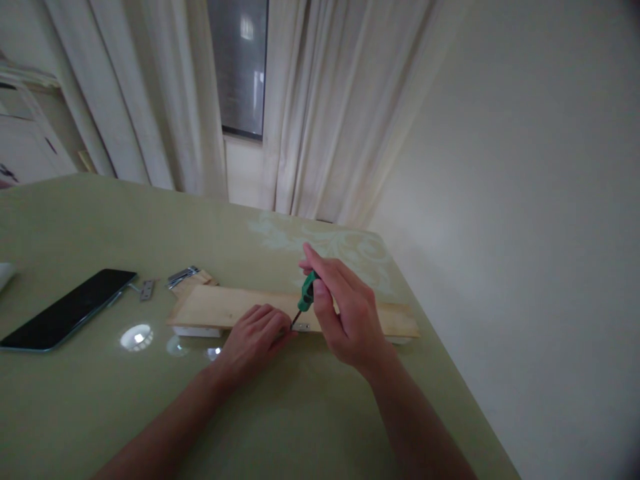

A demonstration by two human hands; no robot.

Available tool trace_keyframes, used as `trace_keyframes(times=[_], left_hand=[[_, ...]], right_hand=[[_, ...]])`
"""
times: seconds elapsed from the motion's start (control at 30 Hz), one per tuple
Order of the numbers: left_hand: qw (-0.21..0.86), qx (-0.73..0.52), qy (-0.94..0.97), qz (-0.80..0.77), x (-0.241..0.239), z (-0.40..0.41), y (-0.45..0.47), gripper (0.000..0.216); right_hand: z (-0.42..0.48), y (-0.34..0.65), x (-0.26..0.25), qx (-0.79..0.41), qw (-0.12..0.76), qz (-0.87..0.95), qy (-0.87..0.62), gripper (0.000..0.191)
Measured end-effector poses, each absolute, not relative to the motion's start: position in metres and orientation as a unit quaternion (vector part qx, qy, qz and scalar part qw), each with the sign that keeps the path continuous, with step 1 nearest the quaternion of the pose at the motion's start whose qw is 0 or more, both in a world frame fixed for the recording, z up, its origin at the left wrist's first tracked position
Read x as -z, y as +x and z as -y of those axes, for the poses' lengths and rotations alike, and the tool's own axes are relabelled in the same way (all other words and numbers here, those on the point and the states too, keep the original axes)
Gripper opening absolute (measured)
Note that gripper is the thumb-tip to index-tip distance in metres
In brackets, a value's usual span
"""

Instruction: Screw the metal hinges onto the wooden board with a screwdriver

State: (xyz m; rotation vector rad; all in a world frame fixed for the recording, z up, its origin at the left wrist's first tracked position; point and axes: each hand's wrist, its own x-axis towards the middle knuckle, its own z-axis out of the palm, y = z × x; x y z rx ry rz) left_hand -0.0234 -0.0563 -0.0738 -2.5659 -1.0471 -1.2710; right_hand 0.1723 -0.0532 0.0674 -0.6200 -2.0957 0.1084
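A long pale wooden board [220,304] lies on the table, raised on white supports that show under its front edge. My right hand [347,313] is closed around the green and black handle of a screwdriver [307,293], which tilts down to the left. The driver's tip meets the board's front edge at a small metal hinge [303,327], partly exposed. My left hand [257,333] rests on the front edge with fingers curled together beside the tip. Whatever its fingertips pinch there is hidden.
A dark-screened tablet [70,310] lies at the left. Beside it is a loose metal hinge [147,290]. Small metal parts [183,275] rest on wood pieces [200,279] behind the board's left end. A pale wall [525,233] stands right of the green table [125,413].
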Motion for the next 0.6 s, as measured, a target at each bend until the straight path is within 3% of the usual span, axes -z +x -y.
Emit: trace_keyframes(times=[0.23, 0.3, 0.43, 0.5, 0.6], left_hand=[[0.063, 0.421, -0.835, 0.348, 0.0753, 0.0565, -0.0230, 0.018], [0.061, 0.418, -0.836, 0.349, 0.0750, 0.0570, -0.0234, 0.016], [0.048, 0.411, -0.839, 0.352, 0.0741, 0.0575, -0.0239, 0.015], [0.042, 0.410, -0.840, 0.353, 0.0747, 0.0573, -0.0238, 0.015], [0.048, 0.412, -0.838, 0.354, 0.0761, 0.0569, -0.0235, 0.016]], right_hand=[[0.0481, 0.1717, -0.0591, 0.122, 0.507, 0.805, -0.283, 0.014], [0.0489, 0.1725, -0.0598, 0.119, 0.502, 0.808, -0.285, 0.022], [0.0508, 0.1736, -0.0643, -0.011, 0.474, 0.842, -0.259, 0.050], [0.0502, 0.1735, -0.0643, -0.032, 0.465, 0.848, -0.253, 0.049], [0.0482, 0.1735, -0.0614, 0.045, 0.470, 0.836, -0.279, 0.032]])
